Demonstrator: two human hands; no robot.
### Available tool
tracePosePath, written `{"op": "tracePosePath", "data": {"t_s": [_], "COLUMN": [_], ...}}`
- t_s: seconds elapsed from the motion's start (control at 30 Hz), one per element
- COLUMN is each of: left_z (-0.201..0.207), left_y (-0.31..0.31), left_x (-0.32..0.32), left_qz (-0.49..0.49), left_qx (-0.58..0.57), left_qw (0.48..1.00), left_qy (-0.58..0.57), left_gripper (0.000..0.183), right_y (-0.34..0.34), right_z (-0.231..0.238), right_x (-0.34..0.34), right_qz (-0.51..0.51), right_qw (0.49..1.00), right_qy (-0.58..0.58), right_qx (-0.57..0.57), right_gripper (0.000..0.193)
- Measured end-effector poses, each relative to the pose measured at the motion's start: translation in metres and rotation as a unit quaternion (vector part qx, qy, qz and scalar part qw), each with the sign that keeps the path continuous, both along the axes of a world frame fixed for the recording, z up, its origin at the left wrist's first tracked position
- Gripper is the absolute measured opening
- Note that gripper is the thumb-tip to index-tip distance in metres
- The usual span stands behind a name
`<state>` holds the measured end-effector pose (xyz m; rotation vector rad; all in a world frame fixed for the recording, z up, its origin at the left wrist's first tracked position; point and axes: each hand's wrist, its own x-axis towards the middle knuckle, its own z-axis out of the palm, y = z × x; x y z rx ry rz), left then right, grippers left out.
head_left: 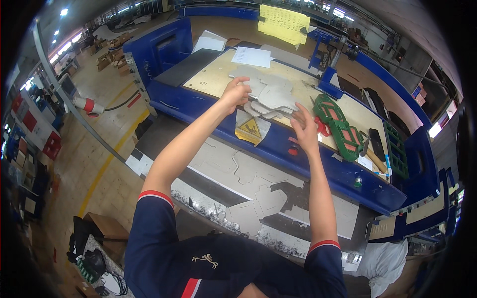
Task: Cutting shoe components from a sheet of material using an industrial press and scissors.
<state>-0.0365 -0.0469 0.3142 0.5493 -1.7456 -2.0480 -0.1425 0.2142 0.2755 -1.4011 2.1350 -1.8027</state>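
A loose stack of flat grey cut-out pieces (276, 92), like cardboard or sheet material, lies on the cream board (208, 82) of a blue machine. At the stack's left edge is my left hand (237, 94), its fingers bent and apart. My right hand (304, 130) is by the stack's lower right corner, with fingers spread and the tips at or close to its edge. The pieces lie between both hands, their edges uneven. Nearer to me, on the lower bed, rests a grey sheet (213, 161) with cut outlines, plus a loose cut piece (268, 201).
Right of the stack lie green cutting dies (338, 126), a hammer (375, 159) and a black oblong object (376, 144). White paper (252, 56) sits behind the stack; a yellow sheet (283, 25) hangs above. A warning label (251, 128) marks the blue front edge.
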Motion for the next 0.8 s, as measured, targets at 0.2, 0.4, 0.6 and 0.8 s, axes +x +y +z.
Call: {"op": "tracePosePath", "data": {"t_s": [0.2,0.4,0.6,0.8], "left_z": [-0.008,-0.012,-0.018,-0.019], "left_y": [-0.002,0.005,0.006,0.005], "left_x": [0.000,-0.004,-0.008,-0.004], "left_qz": [0.011,0.036,0.037,0.019], "left_qx": [-0.049,-0.179,-0.223,-0.176], "left_qw": [0.999,0.983,0.974,0.984], "left_qy": [0.002,-0.008,0.003,0.014], "left_gripper": [0.049,0.062,0.060,0.060], "right_y": [0.000,0.001,-0.001,-0.002], "right_z": [0.000,-0.001,-0.002,-0.004], "right_x": [0.004,0.000,-0.004,-0.001], "right_qz": [-0.001,0.001,0.001,-0.007], "right_qw": [1.000,1.000,1.000,1.000], "right_qy": [-0.029,-0.016,-0.005,-0.002], "right_qx": [0.011,0.015,0.020,0.012], "right_gripper": [0.052,0.051,0.050,0.050]}}
